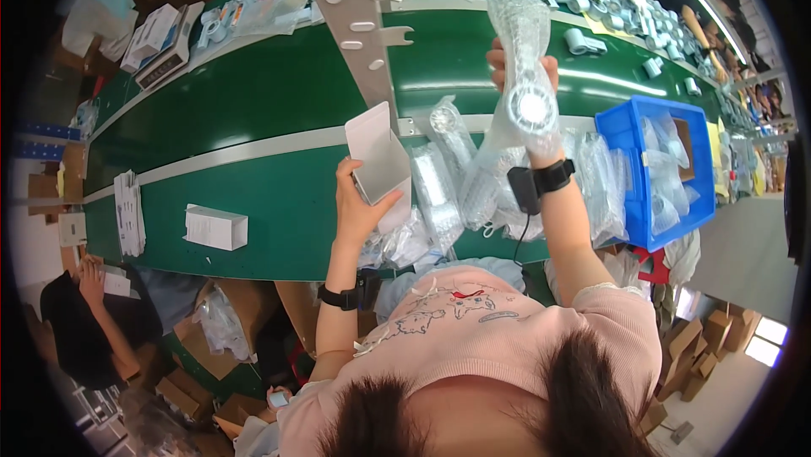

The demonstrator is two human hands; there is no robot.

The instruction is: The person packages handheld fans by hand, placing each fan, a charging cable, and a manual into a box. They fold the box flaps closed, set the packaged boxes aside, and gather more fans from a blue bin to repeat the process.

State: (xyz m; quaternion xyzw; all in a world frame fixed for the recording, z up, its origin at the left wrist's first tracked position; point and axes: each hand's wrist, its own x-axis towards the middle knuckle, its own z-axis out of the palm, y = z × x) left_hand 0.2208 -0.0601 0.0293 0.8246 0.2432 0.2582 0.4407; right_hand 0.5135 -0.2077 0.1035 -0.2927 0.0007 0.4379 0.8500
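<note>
My left hand [357, 214] is closed around an open white carton [378, 157], its thumb on one side and fingers on the other, the lid flap standing up. Raised over the bench, my right hand [551, 73] grips a bubble-wrapped device [529, 102] with a round, shiny head; the wrap hides its exact kind and part of the hand. Between and below my hands lie several more bubble-wrapped devices [436, 191], touching one another on the green bench.
A blue bin [625, 132] with wrapped pieces stands at the right. At left are a white box [216, 227] and a stack of flat cartons [129, 214]. A metal post [355, 26] rises ahead. Grey-blue parts [583, 41] lie at the far right. Another person's hand [89, 280] shows at left.
</note>
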